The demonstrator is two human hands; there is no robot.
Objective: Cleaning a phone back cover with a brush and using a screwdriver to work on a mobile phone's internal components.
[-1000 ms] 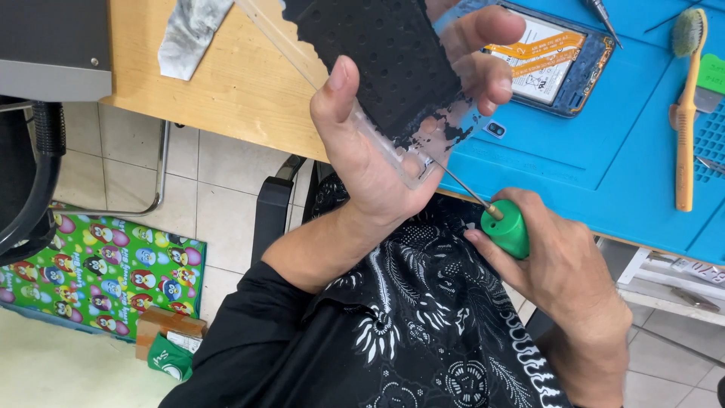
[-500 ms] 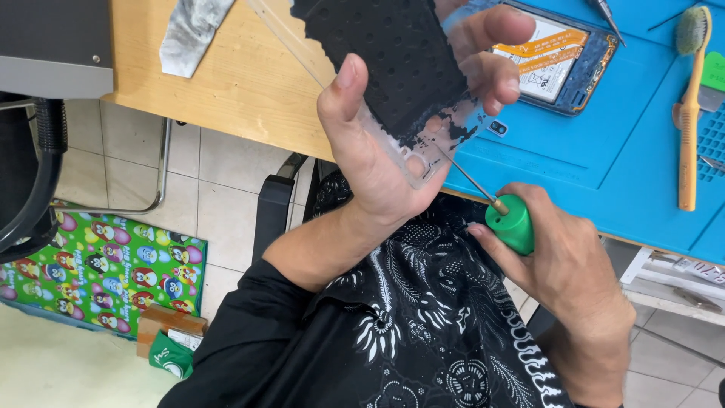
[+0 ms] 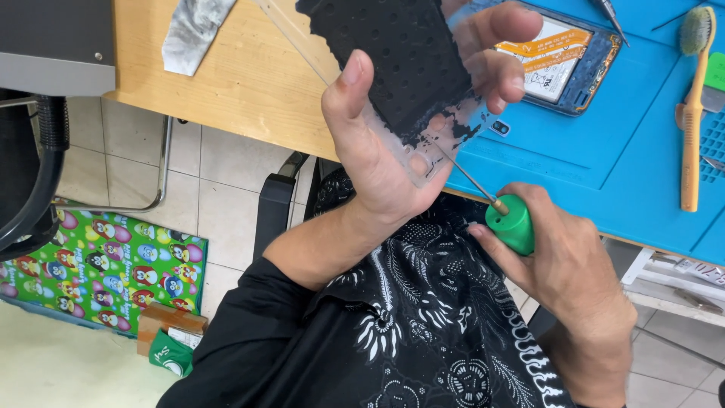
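Between our left hand [image 3: 377,159] fingers, clamped, sits a clear panel with black perforated backing [image 3: 411,68]. Our right hand [image 3: 559,257] grips a green-handled screwdriver [image 3: 507,221]; we should pry gently beneath the fingertips.

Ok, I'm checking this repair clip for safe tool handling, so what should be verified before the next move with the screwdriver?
1. Left hand grips the clear panel with thumb and fingers: ok.
2. Right hand holds the green-handled screwdriver: ok.
3. Metal shaft points at the panel's lower corner: ok; whether the tip touches it: cannot tell.
4. Left fingers away from the tip: ok.
5. Panel supported on the blue mat: not ok, held in the air.
6. Opened phone lies apart from the tool: ok.
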